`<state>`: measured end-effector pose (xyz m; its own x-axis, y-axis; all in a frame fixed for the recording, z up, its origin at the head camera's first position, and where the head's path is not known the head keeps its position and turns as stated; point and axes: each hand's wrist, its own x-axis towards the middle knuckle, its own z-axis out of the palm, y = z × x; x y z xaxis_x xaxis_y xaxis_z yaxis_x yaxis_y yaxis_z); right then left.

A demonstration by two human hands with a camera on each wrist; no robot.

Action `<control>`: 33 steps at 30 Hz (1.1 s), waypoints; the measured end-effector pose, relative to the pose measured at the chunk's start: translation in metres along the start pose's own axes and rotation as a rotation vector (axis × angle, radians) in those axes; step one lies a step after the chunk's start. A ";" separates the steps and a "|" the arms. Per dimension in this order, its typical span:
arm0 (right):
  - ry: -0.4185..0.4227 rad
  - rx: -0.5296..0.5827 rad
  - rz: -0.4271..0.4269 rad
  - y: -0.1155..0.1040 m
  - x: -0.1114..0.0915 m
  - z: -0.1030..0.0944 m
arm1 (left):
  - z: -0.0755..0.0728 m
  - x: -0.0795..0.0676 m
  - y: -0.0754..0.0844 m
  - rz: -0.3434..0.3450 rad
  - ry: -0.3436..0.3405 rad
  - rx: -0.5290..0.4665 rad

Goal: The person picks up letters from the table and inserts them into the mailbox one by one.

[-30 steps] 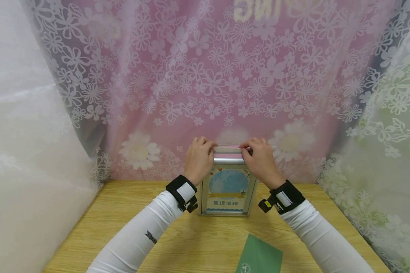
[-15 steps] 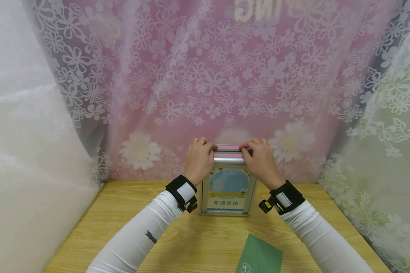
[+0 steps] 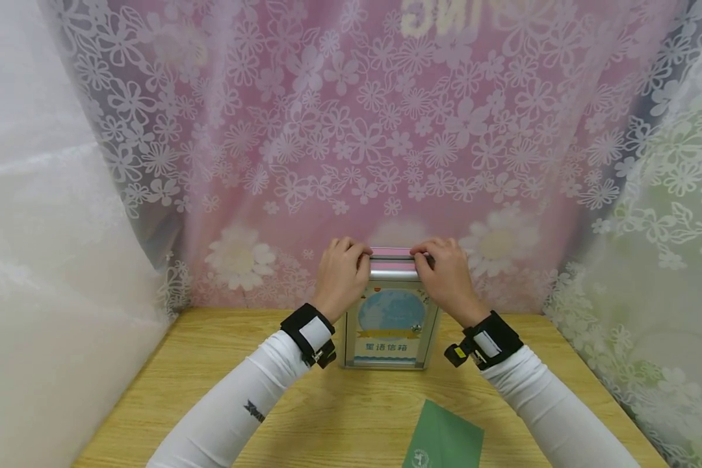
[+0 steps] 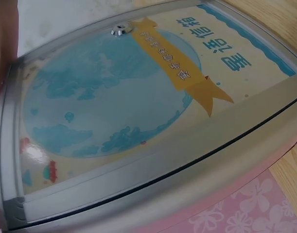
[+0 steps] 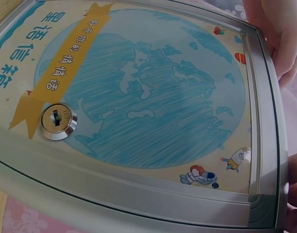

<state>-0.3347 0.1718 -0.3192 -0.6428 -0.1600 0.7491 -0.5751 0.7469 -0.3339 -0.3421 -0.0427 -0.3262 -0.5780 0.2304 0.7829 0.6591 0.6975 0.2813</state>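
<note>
A metal-framed letter box (image 3: 389,325) stands upright on the table, with a lock and a blue globe print on its front. Along its top, pink strips lie on both sides of a narrow dark slot (image 3: 390,257). My left hand (image 3: 342,273) touches the left end of this top with bent fingers. At the right end, my right hand (image 3: 446,276) does likewise, thumb and forefinger close to the slot. Whether the fingertips pinch anything is hidden. The left wrist view has the box front (image 4: 109,92) close up; the right wrist view also shows the lock (image 5: 58,121).
A green envelope (image 3: 447,437) lies on the wooden table (image 3: 240,364) nearer to me, right of the middle. Behind the box hangs a pink flowered curtain (image 3: 351,130). A pale sheet (image 3: 47,260) closes off the left and another flowered one (image 3: 673,292) the right.
A pale flat edge, which stood up from the slot between my hands one second ago, has gone down out of sight. My left hand has shifted very slightly right; the box has stayed put.
</note>
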 end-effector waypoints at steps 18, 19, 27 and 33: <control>0.014 0.066 0.013 0.004 -0.019 -0.024 | -0.012 -0.066 0.071 0.200 -0.118 0.055; 0.010 0.062 0.022 0.005 -0.022 -0.027 | -0.008 -0.072 0.075 0.205 -0.161 0.066; -0.037 0.042 0.084 0.016 -0.040 -0.045 | 0.031 -0.114 0.089 0.108 -0.712 0.090; -0.091 0.027 0.089 0.020 -0.054 -0.058 | 0.061 -0.134 0.086 0.127 -1.015 0.049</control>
<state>-0.2820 0.2327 -0.3328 -0.7347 -0.1527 0.6610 -0.5263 0.7431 -0.4133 -0.2368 0.0277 -0.4409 -0.6551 0.7545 -0.0398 0.7366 0.6495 0.1886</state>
